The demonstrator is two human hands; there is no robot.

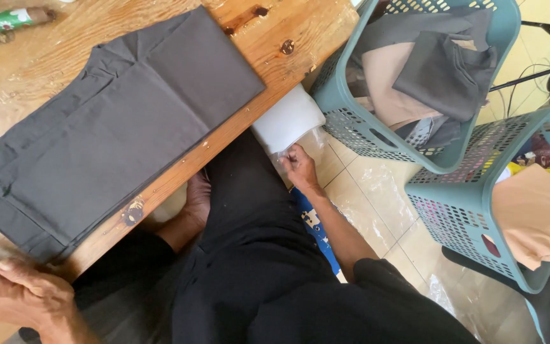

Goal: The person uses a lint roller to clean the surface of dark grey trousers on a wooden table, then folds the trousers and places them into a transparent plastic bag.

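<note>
Sitting at wooden surface [300,32], looking down past lap to tiled floor [377,204].

Right hand [299,167] reaching down beside knee, fingers closing in a pinch on the edge of a clear plastic bag [313,141] wrapped about a white folded bundle [286,120]; bundle leaning under the surface edge, just beside the near teal basket [351,121], probably kept there for easy reach without standing.

Left hand [17,293] resting at the near corner of the surface, fingers loosely curled, gripping nothing, touching wood just beside the dark grey folded garment [109,127].

Garment lying flat and squared, spread diagonally across the surface, seemingly smoothed out.

Second teal basket [479,216] standing close by, holding tan cloth [533,213]; near basket holding grey and beige pieces. Both tilting in view.
</note>
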